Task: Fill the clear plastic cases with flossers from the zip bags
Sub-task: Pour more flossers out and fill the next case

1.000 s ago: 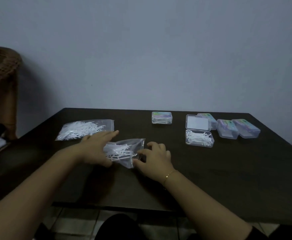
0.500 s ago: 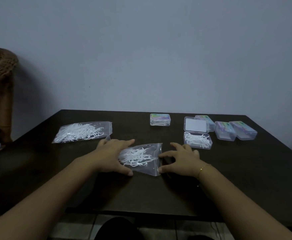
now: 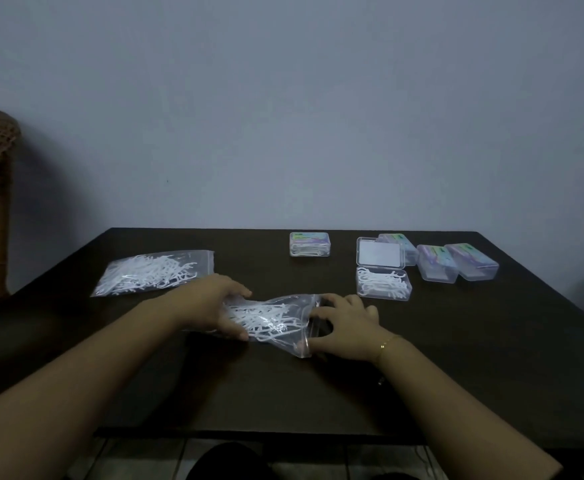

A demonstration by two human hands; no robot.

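Both hands, left (image 3: 214, 304) and right (image 3: 347, 327), grip the bag (image 3: 273, 320) beside the open case (image 3: 383, 288); uneven pulling could scatter flossers.

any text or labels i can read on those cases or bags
Nothing is readable.
Closed case: coloured lid label, print too blurred.
Three closed cases at right: same label, too blurred.
Open case: blank white lid insert.
Zip bags: no print visible.
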